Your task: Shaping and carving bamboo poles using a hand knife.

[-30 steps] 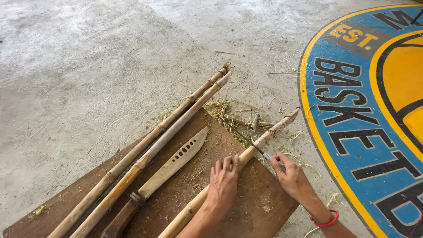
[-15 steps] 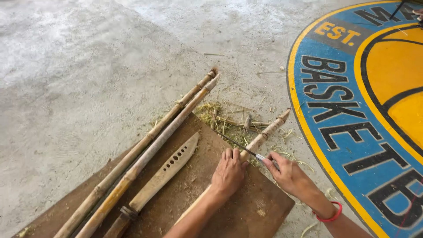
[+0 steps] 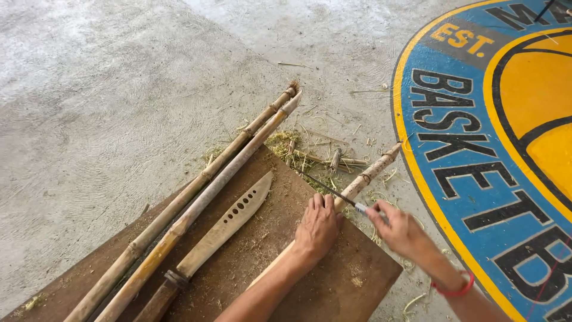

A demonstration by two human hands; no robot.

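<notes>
The left hand (image 3: 319, 226) lies flat, fingers together, pressing down on a pale tan, knotted bamboo stalk (image 3: 372, 172) that rests on a brown wooden board (image 3: 333, 280). The right hand (image 3: 400, 229) pinches the handle of a thin dark-bladed saw (image 3: 330, 189); its blade crosses the stalk just beyond the left fingertips.

Progress: judged under way. Straw-coloured shavings and short offcuts (image 3: 316, 152) lie ahead of the hands; the stalk shows no visible cut through.

Orientation: the stalk's long axis runs diagonally, from under the left forearm up and away to the right, its far end past the right hand.

Left of the left hand lie two longer bamboo poles (image 3: 202, 179) and a wooden blade with holes (image 3: 229, 217), roughly parallel.
</notes>
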